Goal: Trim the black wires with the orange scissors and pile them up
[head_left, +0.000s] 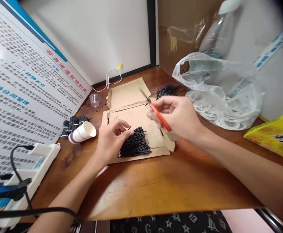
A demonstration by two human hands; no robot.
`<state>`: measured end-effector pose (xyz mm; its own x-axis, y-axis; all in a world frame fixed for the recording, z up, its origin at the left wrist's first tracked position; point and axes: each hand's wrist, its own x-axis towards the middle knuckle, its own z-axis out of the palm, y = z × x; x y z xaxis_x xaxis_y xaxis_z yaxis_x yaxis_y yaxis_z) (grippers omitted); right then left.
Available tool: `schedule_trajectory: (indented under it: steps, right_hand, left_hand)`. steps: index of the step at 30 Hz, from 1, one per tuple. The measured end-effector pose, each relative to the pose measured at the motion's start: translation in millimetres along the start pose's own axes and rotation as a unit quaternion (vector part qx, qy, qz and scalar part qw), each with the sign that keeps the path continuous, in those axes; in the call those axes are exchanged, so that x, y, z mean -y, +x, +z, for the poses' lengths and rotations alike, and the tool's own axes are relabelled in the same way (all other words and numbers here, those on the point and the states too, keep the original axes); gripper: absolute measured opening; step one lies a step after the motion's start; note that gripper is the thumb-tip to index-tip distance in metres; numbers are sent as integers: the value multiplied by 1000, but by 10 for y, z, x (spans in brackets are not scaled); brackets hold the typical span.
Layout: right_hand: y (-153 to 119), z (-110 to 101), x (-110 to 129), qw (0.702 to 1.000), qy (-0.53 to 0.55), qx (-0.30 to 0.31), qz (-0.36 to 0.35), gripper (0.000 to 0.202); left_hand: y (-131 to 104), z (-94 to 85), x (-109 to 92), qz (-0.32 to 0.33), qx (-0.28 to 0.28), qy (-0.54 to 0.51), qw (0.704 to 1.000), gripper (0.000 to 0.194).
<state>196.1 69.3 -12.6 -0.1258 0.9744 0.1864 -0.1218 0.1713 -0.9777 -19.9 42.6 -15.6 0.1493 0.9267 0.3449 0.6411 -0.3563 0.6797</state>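
Observation:
My right hand [174,113] is closed around a slim tool with an orange-red handle [160,117]; its narrow dark metal tip points up and to the left above the cardboard. My left hand [114,137] pinches a short black piece [130,127] between thumb and finger. Beside and under the left fingertips, a pile of short black strands [136,144] lies on the near part of the unfolded cardboard [157,137]. Small dark crumbs are scattered over the cardboard. Behind my right hand sits another heap of black strands [168,91].
On the left are a tipped paper cup [83,132], tied black bundles [70,125], a clear small cup [95,100] and a power strip [40,168] with cables. A plastic bag of white coils [226,106] and a yellow packet [275,136] stand right.

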Motion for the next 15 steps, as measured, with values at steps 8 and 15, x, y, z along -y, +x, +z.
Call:
schedule_trajectory:
  steps: [8,15]
  right_hand:
    - [264,-351,-10,983,37,-162,-73,26]
    - [310,-379,-46,986,5,-156,-58,28]
  left_hand:
    - [1263,744,-108,96,54,50,993,22]
    - [2121,1417,-167,91,63,16,994,32]
